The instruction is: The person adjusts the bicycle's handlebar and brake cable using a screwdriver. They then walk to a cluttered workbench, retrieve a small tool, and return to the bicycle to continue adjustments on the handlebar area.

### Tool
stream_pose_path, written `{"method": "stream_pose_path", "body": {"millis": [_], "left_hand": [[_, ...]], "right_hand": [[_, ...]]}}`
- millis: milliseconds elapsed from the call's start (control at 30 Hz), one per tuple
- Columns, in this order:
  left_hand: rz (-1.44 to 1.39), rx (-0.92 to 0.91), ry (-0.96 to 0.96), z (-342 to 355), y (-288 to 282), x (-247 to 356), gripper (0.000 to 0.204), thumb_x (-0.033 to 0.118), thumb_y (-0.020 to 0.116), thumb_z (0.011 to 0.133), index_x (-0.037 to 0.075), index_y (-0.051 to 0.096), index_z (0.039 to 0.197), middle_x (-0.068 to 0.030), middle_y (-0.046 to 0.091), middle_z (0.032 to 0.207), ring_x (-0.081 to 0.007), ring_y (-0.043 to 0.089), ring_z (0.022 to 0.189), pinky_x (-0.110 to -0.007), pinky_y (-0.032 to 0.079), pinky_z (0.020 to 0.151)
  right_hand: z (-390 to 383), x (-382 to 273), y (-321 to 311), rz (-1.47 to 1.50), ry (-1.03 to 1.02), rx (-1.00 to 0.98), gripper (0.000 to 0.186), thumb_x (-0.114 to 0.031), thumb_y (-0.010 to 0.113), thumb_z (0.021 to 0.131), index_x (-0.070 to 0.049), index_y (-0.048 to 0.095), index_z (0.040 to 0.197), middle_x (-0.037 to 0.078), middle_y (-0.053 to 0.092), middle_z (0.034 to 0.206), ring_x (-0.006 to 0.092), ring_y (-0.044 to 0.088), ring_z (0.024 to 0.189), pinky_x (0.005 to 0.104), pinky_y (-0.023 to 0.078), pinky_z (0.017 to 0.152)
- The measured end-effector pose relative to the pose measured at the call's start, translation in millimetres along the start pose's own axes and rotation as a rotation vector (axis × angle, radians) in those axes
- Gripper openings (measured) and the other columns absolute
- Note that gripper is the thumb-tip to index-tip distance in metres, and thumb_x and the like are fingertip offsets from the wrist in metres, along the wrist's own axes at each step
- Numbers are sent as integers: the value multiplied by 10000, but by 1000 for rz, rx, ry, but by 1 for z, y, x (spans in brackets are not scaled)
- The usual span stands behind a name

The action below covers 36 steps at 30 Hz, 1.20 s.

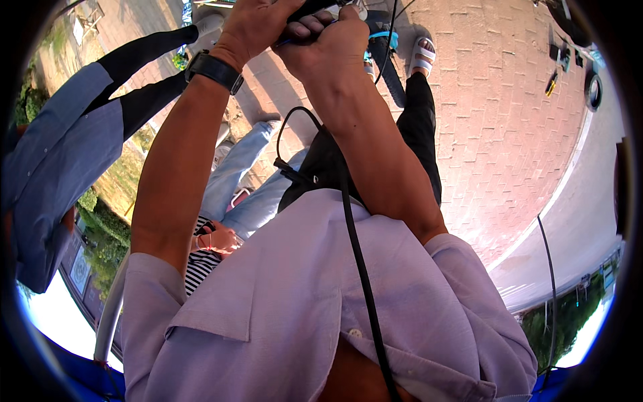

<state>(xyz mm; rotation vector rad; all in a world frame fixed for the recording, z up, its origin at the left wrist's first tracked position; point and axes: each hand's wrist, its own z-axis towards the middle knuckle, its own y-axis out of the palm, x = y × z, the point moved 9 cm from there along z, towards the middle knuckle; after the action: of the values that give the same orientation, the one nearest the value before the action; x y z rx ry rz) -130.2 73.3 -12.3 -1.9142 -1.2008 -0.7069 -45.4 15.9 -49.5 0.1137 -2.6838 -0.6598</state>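
Both my hands are at the top edge, partly cut off by it. My left hand [254, 30], with a black watch [213, 72] on its wrist, reaches up against a dark object [315, 7] whose kind I cannot make out; its fingertips are hidden. Beside it my right hand [333, 50] is closed, its darkened fingers curled in under that object and its thumb pointing up. A shiny round piece shows just past the thumb. Beyond my right hand, a dark tyre [383, 57] stands near my white-sandalled foot [422, 55].
A person in a blue-grey top [63, 147] stands at the left. Another, in light blue jeans [238, 164], is close by my left arm. A black cable [362, 268] runs down my front. On the paving at right lie a yellow-and-black tool [551, 84] and a small tyre [593, 90].
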Motion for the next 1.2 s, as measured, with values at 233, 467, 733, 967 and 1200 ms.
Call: {"method": "stream_pose_path", "body": {"millis": [233,467,733,967,1200], "left_hand": [[220,-17,10,2,6,-2,319,334,675,957,33,774,1001,30,651,676,-34,549,605,-222,457,549],[311,-70,209,0,10,4,297,317,692,949,45,780,1030,6,678,751,-24,561,688,-217,463,622],[418,-59,26,-4,10,1,366,399,707,926,42,781,950,7,678,711,-49,557,658,-233,463,646],[366,-28,108,-2,12,5,377,403,713,923,32,779,940,-4,677,676,-56,585,651,-244,480,661],[316,6,150,-2,14,4,379,399,709,930,26,776,938,-18,680,674,-62,597,653,-252,488,660]], "right_hand": [[1,-10,-10,-110,-7,-204,418,-399,374,1082,-58,503,877,62,522,764,230,486,684,430,485,746],[-17,-58,-6,-878,-274,-216,268,-185,476,1047,57,591,1038,164,696,915,282,707,826,431,611,842],[-27,-63,-14,-981,-321,-185,258,-134,524,1041,90,609,1136,179,709,958,300,739,894,401,645,815],[-44,-98,0,-1681,-1019,-153,247,-203,645,944,-11,675,793,147,708,739,285,699,655,393,518,599],[-42,-105,29,-2078,-1290,-322,320,-275,663,913,-39,604,705,187,623,672,420,617,651,491,475,573]]}}
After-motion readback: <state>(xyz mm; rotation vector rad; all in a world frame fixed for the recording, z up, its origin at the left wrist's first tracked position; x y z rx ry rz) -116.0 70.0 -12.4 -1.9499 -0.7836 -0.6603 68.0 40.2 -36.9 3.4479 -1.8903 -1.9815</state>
